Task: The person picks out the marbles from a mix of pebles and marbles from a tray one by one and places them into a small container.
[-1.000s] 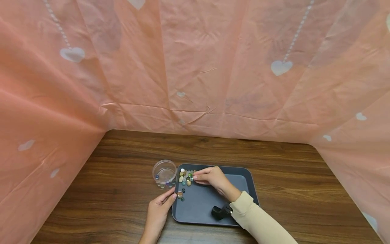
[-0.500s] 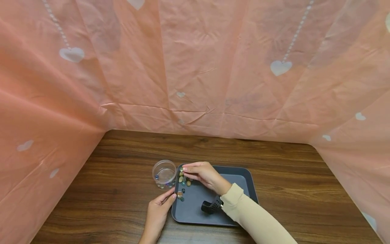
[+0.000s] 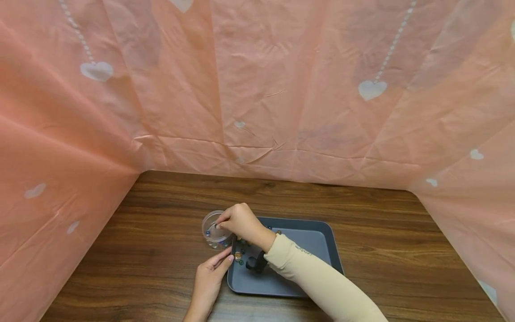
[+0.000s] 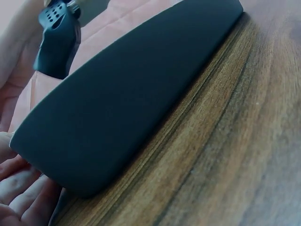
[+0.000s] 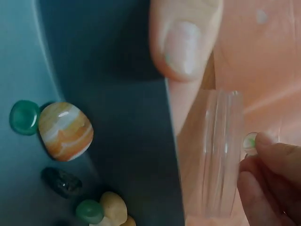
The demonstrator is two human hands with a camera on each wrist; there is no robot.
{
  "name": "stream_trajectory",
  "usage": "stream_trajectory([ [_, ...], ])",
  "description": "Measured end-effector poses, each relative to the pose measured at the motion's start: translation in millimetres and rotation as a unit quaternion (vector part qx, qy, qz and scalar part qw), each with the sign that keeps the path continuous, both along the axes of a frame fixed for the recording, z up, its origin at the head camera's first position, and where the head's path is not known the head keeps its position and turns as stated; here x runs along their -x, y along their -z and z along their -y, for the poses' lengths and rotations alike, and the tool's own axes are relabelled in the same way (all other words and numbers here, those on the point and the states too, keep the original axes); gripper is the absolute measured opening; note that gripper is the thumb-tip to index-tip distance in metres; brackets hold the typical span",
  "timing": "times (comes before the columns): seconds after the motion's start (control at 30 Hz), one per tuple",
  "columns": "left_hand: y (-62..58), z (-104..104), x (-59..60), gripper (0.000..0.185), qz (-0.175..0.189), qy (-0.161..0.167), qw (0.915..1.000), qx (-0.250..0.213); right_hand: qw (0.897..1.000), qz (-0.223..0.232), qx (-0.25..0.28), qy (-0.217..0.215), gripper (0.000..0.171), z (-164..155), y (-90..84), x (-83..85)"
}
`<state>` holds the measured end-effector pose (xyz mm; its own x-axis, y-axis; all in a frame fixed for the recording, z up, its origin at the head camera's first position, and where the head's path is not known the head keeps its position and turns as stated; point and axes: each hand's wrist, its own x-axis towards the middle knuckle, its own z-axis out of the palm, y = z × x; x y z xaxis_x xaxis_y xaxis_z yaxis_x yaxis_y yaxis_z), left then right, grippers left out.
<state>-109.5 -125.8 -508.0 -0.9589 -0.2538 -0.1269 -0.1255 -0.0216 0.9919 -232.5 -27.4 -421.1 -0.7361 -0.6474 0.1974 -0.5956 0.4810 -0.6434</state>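
- While the left hand (image 3: 207,281) rests on the table (image 3: 141,250), its straight fingers (image 3: 223,260) touch the near left corner of the tray (image 3: 314,241) and grip nothing.
- Stones (image 5: 66,131) lie in the left part of the tray.
- Farther, the right hand (image 3: 240,222) is over the jar (image 3: 212,232), just left of the tray; curled fingertips (image 5: 270,155) pinch a bead (image 5: 249,142) at its mouth.

My 2 hands work close together.
Right hand (image 3: 240,222) reaches forward, fingertips (image 5: 263,160) pinched; left hand (image 3: 209,279) lies flat, fingers straight.
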Motion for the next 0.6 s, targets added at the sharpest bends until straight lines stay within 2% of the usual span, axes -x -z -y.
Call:
stream_trajectory([
  [0.2,1.4,1,-0.2,0.035,-0.001,-0.001,1.0,0.002,1.0,-0.016,-0.019,-0.009,0.007,8,5.6,-2.8],
  [0.37,2.4,0,0.3,0.035,-0.004,-0.003,1.0,-0.005,1.0,0.008,0.011,0.001,0.007,1,4.7,-2.6],
  [0.47,2.5,-1,0.5,0.034,-0.007,-0.005,0.9999,-0.005,0.997,0.051,0.051,0.042,0.009,-9,1.8,-1.0],
  [0.6,2.2,-1,0.6,0.035,-0.007,-0.011,0.9999,-0.002,0.98,0.121,0.111,0.115,0.011,-27,2.8,3.0],
])
